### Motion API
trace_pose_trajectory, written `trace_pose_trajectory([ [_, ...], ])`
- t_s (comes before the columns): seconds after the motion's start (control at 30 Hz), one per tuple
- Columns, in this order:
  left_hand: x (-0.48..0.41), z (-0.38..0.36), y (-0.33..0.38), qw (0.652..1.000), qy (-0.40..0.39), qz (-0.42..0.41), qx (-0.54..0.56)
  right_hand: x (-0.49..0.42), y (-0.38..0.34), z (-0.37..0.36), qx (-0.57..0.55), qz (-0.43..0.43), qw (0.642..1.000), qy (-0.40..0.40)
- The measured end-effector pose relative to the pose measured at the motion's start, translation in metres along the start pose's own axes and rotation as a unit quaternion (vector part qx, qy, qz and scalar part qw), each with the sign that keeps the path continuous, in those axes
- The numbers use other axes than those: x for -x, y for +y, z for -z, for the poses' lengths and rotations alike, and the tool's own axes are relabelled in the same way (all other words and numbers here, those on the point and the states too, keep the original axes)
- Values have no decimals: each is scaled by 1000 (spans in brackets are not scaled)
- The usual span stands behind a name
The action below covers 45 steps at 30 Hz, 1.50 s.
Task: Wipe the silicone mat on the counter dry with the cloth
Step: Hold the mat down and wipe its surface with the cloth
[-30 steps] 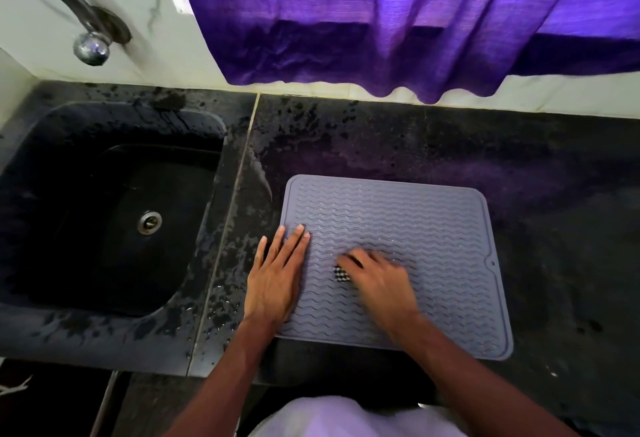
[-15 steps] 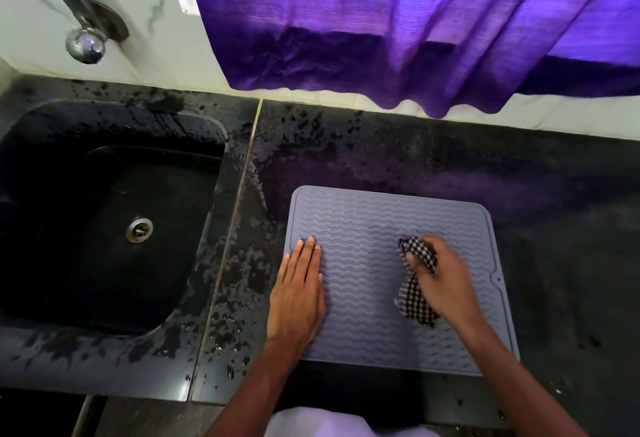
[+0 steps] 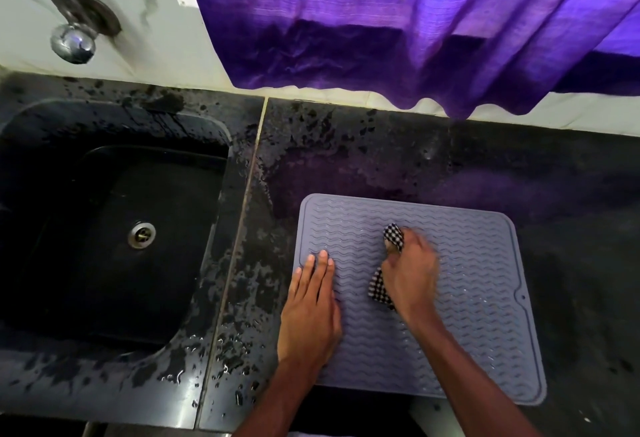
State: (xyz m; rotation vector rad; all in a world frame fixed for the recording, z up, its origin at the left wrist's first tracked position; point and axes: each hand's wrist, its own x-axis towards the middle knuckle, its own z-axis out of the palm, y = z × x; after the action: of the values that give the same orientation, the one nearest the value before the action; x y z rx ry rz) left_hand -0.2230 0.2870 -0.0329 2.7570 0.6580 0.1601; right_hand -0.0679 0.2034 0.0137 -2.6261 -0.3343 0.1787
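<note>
The right hand (image 3: pixel 410 275) is closed around a bunched black-and-white checked cloth (image 3: pixel 379 289) and presses it onto the middle of the grey rectangular silicone mat with wavy ridges (image 3: pixel 485 298), while the left hand (image 3: pixel 310 312) lies flat, fingers together and holding nothing, on the mat's left edge. The mat lies flat on the wet black stone counter (image 3: pixel 571 194), just right of the black sink (image 3: pixel 104 229). In my judgement a small wad may leave droplets in the grooves, and the pooled water at the left edge could creep back under; no brand, label or writing is legible.
</note>
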Motion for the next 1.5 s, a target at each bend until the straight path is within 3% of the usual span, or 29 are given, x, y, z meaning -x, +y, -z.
trace_pose_trajectory([
  [0.3,4,-1,-3,1000,-10,-6,11,13,-61,-32,-86,73,992,-51],
  [0.47,2,2,2,999,-21,20,20,-11,-62,-24,-165,128,959,-190],
  [0.6,0,2,1,999,-17,24,25,-36,-25,8,-134,213,960,-124],
  [0.67,0,1,1,999,-24,20,20,-54,7,23,-18,281,955,-92],
  [0.77,-1,-1,0,999,-29,19,14,-69,43,30,108,308,939,-112],
  [1.2,-1,-4,1,999,-33,14,5,-56,6,-8,-9,347,931,-112],
  [1.5,-1,-2,2,998,-63,9,-17,-37,-70,-43,7,400,904,-150],
])
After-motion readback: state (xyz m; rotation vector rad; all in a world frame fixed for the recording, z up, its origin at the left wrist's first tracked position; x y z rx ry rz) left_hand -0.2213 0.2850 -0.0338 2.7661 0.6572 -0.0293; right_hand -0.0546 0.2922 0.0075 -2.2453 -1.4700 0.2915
